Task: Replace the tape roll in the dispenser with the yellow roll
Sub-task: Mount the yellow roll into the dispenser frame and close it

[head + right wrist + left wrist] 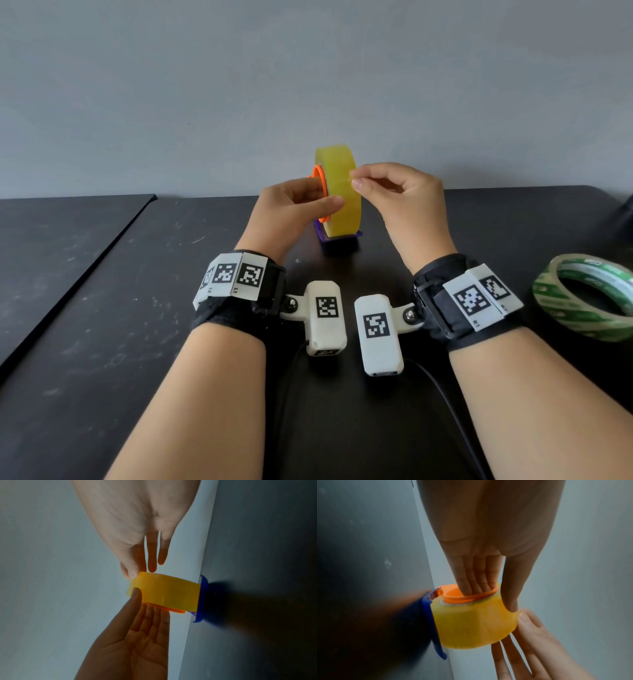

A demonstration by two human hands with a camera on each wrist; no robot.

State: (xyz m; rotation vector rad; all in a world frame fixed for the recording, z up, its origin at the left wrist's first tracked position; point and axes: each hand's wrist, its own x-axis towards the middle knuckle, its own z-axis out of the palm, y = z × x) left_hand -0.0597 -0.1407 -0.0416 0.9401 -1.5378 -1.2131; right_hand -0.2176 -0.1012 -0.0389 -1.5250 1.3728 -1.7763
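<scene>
The yellow roll stands on edge on the dispenser's orange hub, above its blue base, which rests on the black table. My left hand grips it, fingers pushed into the hub and thumb pressed on the roll's outer face. My right hand pinches at the roll's right rim with thumb and forefinger. The left wrist view shows the roll, hub and base up close. In the right wrist view my right thumb touches the roll's edge, with the other fingers behind it.
A green-and-white tape roll lies flat on the black table at the right. A seam runs across the table at the left. A grey wall rises just behind the dispenser. Cables trail toward me between my forearms.
</scene>
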